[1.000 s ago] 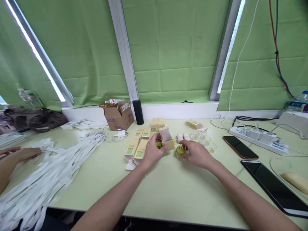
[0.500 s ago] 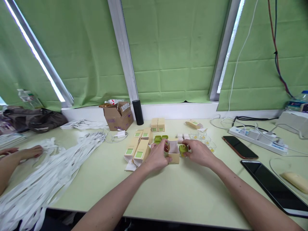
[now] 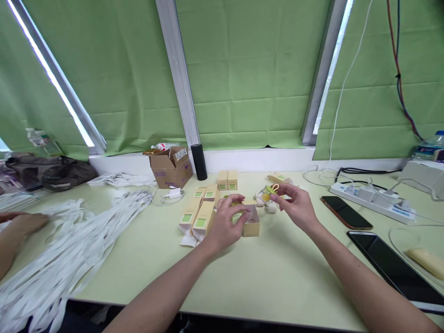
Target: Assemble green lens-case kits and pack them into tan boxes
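Observation:
My right hand (image 3: 294, 203) pinches a green silicone case with a small yellow loop (image 3: 272, 190), lifted above the table behind the box. Whitish rounded pieces (image 3: 271, 208) are beneath it; whether they are attached cannot be told. My left hand (image 3: 231, 219) curves at the left rim of an open-topped cream carton (image 3: 251, 229), with a gap between its thumb and fingers. White lining shows inside the carton. Green cases behind my left hand are mostly hidden. To its left lie several cream cartons with green labels (image 3: 204, 217), some with open flaps.
Two cream cartons (image 3: 227, 180) stand farther back, near a black cylinder (image 3: 198, 162) and a brown cardboard box (image 3: 171, 169). White straps (image 3: 93, 236) spread over the left side, beside another person's hand (image 3: 33, 223). Phones (image 3: 347, 212) and a power strip (image 3: 373, 202) lie right.
My right hand has moved up and away from the carton's right side with the green case. My left fingers have loosened and lifted at the carton's rim. The other person's hand has shifted left.

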Available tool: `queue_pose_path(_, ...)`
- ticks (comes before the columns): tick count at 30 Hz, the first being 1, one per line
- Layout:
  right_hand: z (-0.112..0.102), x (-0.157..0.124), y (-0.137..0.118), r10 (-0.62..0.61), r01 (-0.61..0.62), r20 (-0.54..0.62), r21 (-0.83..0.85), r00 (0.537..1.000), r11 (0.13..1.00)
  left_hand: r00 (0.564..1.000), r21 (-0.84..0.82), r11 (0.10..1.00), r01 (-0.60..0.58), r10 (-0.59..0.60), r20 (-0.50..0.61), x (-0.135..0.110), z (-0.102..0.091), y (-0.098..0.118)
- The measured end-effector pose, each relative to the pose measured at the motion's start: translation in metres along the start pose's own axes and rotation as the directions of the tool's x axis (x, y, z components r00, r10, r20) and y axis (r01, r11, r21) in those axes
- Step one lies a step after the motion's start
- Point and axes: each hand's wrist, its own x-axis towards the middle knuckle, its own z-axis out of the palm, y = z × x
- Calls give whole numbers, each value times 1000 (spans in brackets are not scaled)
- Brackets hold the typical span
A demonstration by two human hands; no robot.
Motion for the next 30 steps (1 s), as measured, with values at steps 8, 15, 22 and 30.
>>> queue_pose_path(8,25,-22,-18,-31,16,45,301,999,954,992,-30,991,128,-127,18,-6,15,-9)
queue_pose_path(15,39,-37,-18,-20,-13,182,177,983,984,989,-129,981,146,-143,32,-3,16,-9)
queue_pose_path(22,32,-31,-15,-21,5,195,83,981,997,961,-305,913,270,-275,27,-1,16,-15)
queue_pose_path(30,21,-26,-13,-79,93,240,-50,968,994,931,-512,783,353,-348,110,5,13,-18)
